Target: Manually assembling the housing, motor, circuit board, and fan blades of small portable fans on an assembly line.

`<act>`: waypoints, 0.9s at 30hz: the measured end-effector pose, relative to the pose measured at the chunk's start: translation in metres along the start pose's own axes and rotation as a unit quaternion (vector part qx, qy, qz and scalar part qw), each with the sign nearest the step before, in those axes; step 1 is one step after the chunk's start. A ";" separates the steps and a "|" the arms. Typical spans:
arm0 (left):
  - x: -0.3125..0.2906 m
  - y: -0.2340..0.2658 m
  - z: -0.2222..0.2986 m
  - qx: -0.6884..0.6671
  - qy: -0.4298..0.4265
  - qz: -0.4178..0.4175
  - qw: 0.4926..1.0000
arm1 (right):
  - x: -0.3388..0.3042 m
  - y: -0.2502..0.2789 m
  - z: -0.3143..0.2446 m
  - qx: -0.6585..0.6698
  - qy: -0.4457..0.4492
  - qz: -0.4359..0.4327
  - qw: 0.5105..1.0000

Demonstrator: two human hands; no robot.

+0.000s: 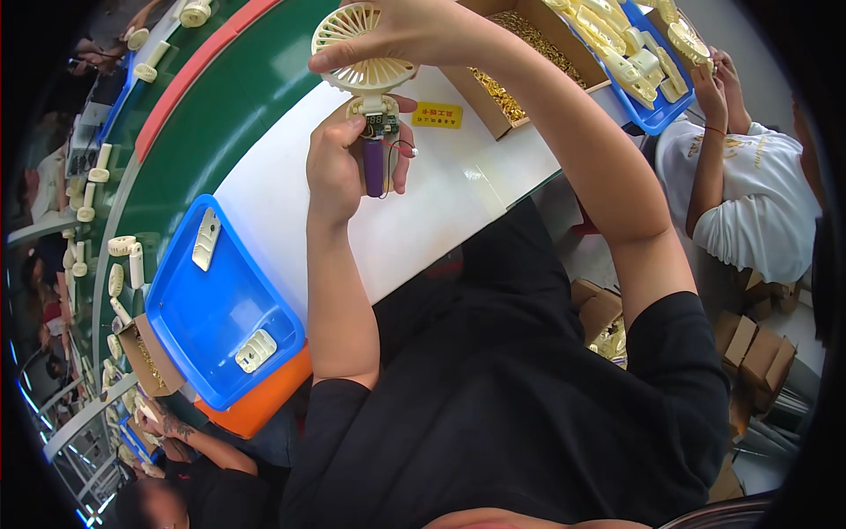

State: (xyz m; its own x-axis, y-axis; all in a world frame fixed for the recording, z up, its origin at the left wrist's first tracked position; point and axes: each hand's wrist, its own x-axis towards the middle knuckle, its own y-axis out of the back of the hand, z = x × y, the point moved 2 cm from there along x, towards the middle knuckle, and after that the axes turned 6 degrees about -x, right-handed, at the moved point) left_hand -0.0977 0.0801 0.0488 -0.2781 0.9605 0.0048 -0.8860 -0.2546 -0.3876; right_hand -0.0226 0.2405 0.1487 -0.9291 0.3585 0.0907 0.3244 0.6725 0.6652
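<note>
Two hands hold one small fan (368, 66) up over the white table (423, 220). The fan has a round cream grille on top, and below it an open handle with a little green board and a purple battery (374, 166) showing. A thin red wire hangs beside the battery.

The left hand (335, 167) is wrapped tight around the handle, with the fingers closed on it and the thumb by the battery. The right hand (401, 40) is closed on the round top of the fan, with its fingers laid over the grille.

Just past the fan, a yellow tag (438, 115) lies on the table. Behind the tag sits a cardboard box (520, 53) full of tiny gold bits. A blue tray (639, 62) heaped with cream fan parts is beside that box.

Near the left elbow is another blue tray (216, 309) with two cream pieces in it. It rests on an orange tray (264, 401). A green belt (220, 115) curves past the table, carrying more cream fans. Another person in a white shirt (749, 203) works on the right.
</note>
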 end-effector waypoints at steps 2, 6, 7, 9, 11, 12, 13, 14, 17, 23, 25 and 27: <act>0.002 0.000 0.000 -0.010 -0.009 0.005 1.000 | 0.012 -0.001 0.014 0.105 0.086 0.061 0.989; -0.002 0.014 -0.001 -0.068 -0.061 0.034 0.995 | -0.014 0.004 0.018 0.156 0.083 0.239 0.955; 0.000 0.012 0.000 -0.060 -0.075 0.065 0.993 | -0.036 -0.002 0.017 0.204 0.047 0.244 0.947; 0.002 0.009 0.005 -0.042 -0.099 0.129 0.986 | -0.059 -0.042 0.031 0.205 0.085 0.241 0.945; 0.004 0.007 0.006 -0.030 -0.099 0.152 0.983 | -0.069 -0.064 0.037 0.210 0.118 0.240 0.941; 0.004 0.008 0.007 -0.013 -0.096 0.168 0.981 | -0.067 -0.076 0.033 0.245 0.093 0.222 0.939; 0.003 0.009 0.008 0.005 -0.092 0.183 0.979 | -0.065 -0.086 0.029 0.279 0.069 0.205 0.936; 0.002 0.009 0.008 0.004 -0.089 0.184 0.979 | -0.063 -0.093 0.028 0.313 0.043 0.188 0.930; 0.001 0.009 0.007 0.020 -0.069 0.197 0.978 | -0.061 -0.093 0.023 0.256 0.073 0.184 0.946; 0.005 0.005 0.005 -0.003 -0.077 0.202 0.976 | -0.058 -0.092 0.024 0.219 0.103 0.170 0.955; 0.005 0.005 0.005 -0.002 -0.099 0.215 0.972 | -0.058 -0.088 0.017 0.156 0.131 0.167 0.965; 0.005 0.005 0.004 -0.005 -0.101 0.215 0.971 | -0.058 -0.089 0.015 0.124 0.144 0.166 0.968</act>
State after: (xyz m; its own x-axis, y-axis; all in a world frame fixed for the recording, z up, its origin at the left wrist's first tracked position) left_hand -0.1053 0.0835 0.0501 -0.6891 0.7243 0.0208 -0.6691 -0.6250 -0.4020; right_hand 0.0052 0.1694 0.0732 -0.7658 0.4094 0.4959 0.6125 0.6992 0.3687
